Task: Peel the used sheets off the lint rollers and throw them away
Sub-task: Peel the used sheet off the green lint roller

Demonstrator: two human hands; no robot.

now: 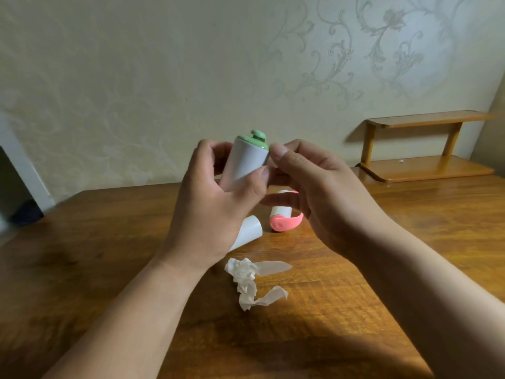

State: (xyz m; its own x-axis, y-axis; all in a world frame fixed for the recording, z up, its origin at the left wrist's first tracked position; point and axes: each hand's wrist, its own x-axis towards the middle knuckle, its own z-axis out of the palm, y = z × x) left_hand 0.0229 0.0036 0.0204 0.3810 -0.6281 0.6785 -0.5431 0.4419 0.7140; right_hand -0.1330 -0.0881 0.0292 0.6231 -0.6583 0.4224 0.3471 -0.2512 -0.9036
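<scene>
My left hand (210, 206) grips a white lint roller with a green end cap (246, 157), held upright above the table. The thumb and forefinger of my right hand (308, 184) pinch at the roller's upper right edge, just under the green cap. A second roller with a pink handle (284, 220) lies on the wooden table (109, 242) behind my hands. Beside it lies a white tube-like cover (248, 231), partly hidden by my left hand. A crumpled white used sheet (248, 280) lies on the table below my hands.
A small two-tier wooden shelf (420, 149) stands at the table's back right against the patterned wall. A dark object (24, 214) sits past the table's left edge.
</scene>
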